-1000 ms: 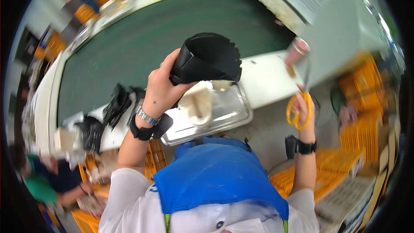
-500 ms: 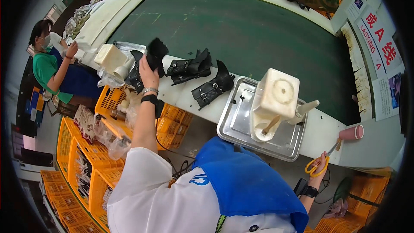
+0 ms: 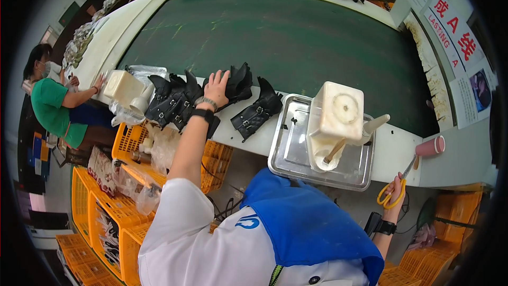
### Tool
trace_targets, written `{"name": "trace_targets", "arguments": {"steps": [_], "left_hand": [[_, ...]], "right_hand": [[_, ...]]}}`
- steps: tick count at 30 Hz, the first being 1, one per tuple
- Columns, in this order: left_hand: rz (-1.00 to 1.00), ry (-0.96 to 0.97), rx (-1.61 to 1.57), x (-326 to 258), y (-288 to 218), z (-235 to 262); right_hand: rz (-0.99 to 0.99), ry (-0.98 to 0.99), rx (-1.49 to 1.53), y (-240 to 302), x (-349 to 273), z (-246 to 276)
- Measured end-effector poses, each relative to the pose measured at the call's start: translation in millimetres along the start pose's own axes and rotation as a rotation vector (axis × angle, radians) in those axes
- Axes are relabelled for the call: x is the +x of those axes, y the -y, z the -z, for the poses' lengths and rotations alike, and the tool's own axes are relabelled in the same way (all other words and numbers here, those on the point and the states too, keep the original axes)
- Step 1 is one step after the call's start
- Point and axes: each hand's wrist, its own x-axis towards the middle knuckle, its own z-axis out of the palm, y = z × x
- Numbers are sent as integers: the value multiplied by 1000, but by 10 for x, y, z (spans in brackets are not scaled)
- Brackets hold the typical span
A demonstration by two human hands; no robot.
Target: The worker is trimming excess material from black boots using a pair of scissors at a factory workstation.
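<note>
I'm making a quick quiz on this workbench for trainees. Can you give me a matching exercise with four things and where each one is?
Things:
1. scissors
2. pink cylinder
3. black boot pieces
4. cream block

Places:
A. under the left hand
B. in the right hand
C. on the metal tray
D. on the white ledge, far right

Pairs: 1-B, 2-D, 3-A, 4-C

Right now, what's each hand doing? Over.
Left hand open, flat on a black boot upper. Right hand gripping yellow scissors at the bench edge. More boot uppers crowd beside.
</note>
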Motion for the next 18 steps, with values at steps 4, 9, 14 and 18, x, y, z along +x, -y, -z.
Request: {"name": "trace_targets", "arguments": {"steps": [4, 9, 14, 18], "left_hand": [[71, 485, 40, 473, 104, -61], [168, 122, -289, 659, -4, 331], [157, -49, -816, 517, -579, 1167], [-209, 156, -1902, 324, -1158, 1304]], "right_hand": [[30, 15, -42, 130, -169, -86], [79, -3, -29, 202, -311, 24], [185, -5, -73, 265, -377, 75], [259, 93, -58, 511, -459, -60]]}}
